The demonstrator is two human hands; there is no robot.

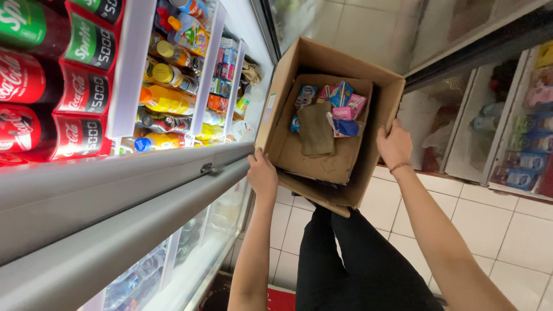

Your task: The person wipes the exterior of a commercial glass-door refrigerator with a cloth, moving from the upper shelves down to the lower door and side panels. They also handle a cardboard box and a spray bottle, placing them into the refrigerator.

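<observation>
You hold the box [331,121] out in front of you with both hands, one on each side, so it sits squarely between them and straight ahead of your chest, above your legs [357,259] and the tiled floor [507,230]. Your left hand [262,175] clasps the near left corner, fingers curled round the cardboard edge; your right hand [394,144] presses flat against the right wall a little farther away from you, thumb over the rim. Both arms are stretched nearly straight, and your right hand sits higher in the view, so the box lies skewed, its mouth tipped toward you and its long axis running away from you, toward the far floor. Neither hand is clearly nearer to the contents: the small cartons [340,101] lie heaped at the far end of the inner tray, with a folded brown cloth [315,129] just beside them on your left, touching them. To reach any of them, either hand would have to come off its wall and pass over the near rim. The cooler [167,86] with its bottles runs along your left, close to that elbow; the left box wall is near the shelf edge but apart from it.
</observation>
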